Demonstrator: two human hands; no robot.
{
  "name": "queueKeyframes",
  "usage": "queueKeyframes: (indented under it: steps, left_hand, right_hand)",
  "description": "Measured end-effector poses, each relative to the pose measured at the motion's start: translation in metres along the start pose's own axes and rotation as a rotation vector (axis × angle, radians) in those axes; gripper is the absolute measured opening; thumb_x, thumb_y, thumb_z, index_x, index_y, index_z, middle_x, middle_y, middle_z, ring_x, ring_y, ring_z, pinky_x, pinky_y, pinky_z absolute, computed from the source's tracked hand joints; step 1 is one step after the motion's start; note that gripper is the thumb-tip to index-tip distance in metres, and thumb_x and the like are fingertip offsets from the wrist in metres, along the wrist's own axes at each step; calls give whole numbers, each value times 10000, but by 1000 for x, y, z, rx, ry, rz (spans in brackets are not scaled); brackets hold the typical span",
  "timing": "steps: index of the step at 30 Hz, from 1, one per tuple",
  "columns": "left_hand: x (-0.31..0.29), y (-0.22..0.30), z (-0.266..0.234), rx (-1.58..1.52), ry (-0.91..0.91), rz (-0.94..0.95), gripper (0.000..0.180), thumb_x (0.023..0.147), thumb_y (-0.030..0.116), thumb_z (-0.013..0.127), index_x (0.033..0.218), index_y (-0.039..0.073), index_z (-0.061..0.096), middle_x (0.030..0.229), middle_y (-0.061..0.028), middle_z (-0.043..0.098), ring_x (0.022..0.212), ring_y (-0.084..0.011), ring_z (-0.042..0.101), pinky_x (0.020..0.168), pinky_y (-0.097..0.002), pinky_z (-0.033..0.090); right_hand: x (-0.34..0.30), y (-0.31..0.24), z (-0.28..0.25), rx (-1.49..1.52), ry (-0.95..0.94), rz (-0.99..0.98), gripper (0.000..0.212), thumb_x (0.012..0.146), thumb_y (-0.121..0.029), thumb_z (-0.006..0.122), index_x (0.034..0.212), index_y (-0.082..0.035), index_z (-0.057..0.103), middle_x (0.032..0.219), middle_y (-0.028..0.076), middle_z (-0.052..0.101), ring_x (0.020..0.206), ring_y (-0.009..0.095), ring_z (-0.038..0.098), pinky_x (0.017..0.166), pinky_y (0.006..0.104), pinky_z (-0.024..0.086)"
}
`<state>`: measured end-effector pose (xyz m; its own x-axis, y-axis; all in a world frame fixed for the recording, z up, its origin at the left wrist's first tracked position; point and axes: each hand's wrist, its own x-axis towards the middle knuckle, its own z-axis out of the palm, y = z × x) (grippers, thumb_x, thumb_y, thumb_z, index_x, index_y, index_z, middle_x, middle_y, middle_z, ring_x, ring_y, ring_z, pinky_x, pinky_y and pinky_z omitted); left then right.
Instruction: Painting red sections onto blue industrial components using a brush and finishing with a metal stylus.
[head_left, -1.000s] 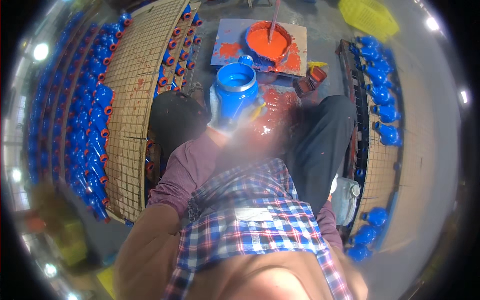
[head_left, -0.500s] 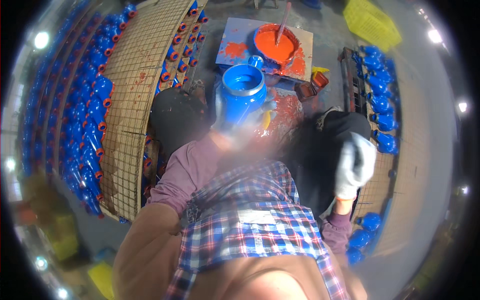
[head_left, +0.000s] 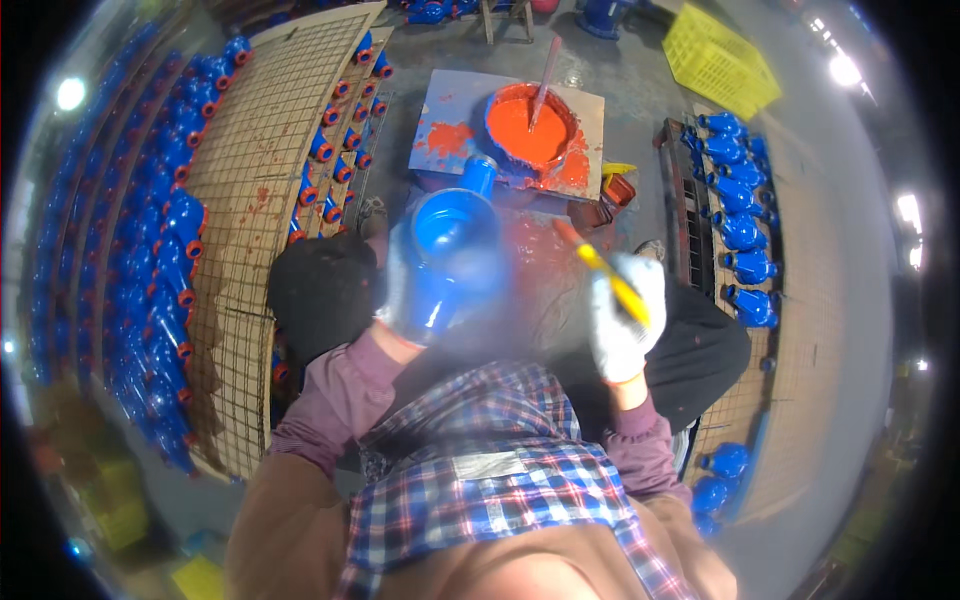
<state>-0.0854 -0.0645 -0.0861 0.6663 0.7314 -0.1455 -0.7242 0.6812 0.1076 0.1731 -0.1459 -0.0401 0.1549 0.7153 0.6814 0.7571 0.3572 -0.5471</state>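
Gray floor (head_left: pixel 640 130) shows between the paint table (head_left: pixel 440 105) and the right rack (head_left: pixel 692 220), and the left rack (head_left: pixel 265 150) comes close to the left knee (head_left: pixel 320 290). One bucket (head_left: pixel 491 140) of red paint (head_left: pixel 525 118) sits by the table's near edge, with one stick (head_left: pixel 545 85) in it. The left hand (head_left: pixel 396 285) is wrapped on one big blue part (head_left: pixel 468 268), in front of the lap (its bottom is blurry). The right hand (head_left: pixel 625 325) squeezes one yellow brush (head_left: pixel 605 275), and there is a gap between brush and part. Three blue bottle shapes (head_left: pixel 725 461) sit at the right rack's near end.
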Motion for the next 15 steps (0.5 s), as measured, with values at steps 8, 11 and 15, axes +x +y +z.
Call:
queueKeyframes:
  steps: [8, 11, 15]
  left_hand:
    - [15, 79, 12, 597, 309, 165, 370, 1057, 313, 554, 1308, 51, 623, 1187, -56, 687, 1088, -160, 650, 1006, -328, 519]
    - [16, 85, 0, 739, 439, 126, 352, 1040, 264, 581, 1317, 50, 624, 1154, -52, 690, 1081, -158, 645, 981, -319, 522]
    - [7, 77, -3, 926, 206, -18, 627, 943, 276, 683, 1469, 1, 480, 1313, -118, 646, 1200, -225, 637, 1041, -389, 523]
  right_hand:
    - [75, 76, 51, 660, 4, 656, 263, 975, -142, 712, 1191, -5, 651, 850, 15, 638, 656, 67, 562, 580, 222, 431]
    - [93, 94, 82, 508, 6, 609, 250, 952, -143, 748, 1133, 6, 662, 861, 36, 673, 680, 83, 595, 607, 242, 477]
    - [104, 113, 126, 126, -133, 493, 332, 924, -214, 788, 1121, 35, 691, 964, 129, 753, 854, 159, 703, 792, 301, 547]
